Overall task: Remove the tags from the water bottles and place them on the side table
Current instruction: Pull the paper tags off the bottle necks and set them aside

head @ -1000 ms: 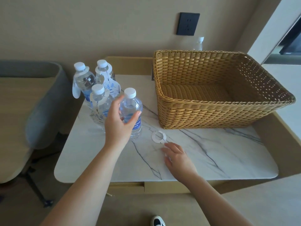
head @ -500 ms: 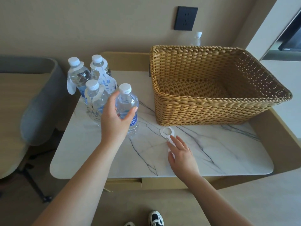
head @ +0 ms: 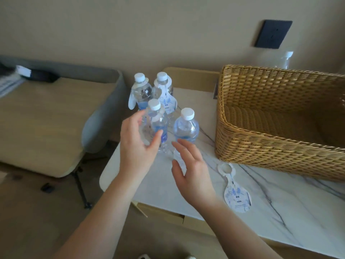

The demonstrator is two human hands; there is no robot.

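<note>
— So, where are the hands?

— Both are over the near left part of the white marble-veined bench [head: 280, 212]. The left hand [head: 137, 144] curves its grip around the clear plastic water bottle with a white cap and a paper tag on its neck [head: 155, 126]; the thumb lies on the label side, the fingers go behind, and I cannot tell how firmly it holds. The right hand [head: 194, 174] hovers just beside it, fingers spread and relaxed, its grip wide with nothing in it.

— And the bottles?

— Four stand clustered at the far left corner of the bench. Just right of the held one is a clear water bottle with a white cap and a bare neck [head: 186, 128]. Behind them stand a far-left tagged water bottle [head: 141, 92] and a far tagged bottle with a blue-printed tag hanging forward [head: 164, 86].

— Any tag off yet?

— One. A white paper neck tag with blue print and a round hole [head: 236, 191] lies flat on the bench, near the right wrist, just in front of the big woven wicker basket [head: 280, 131]. The basket takes up the far right of the bench.

— What else?

— A grey-rimmed tan seat [head: 46, 118] stands to the left, a dark wall socket [head: 273, 34] is above the basket, and another clear bottle top [head: 287, 58] shows behind it.
</note>
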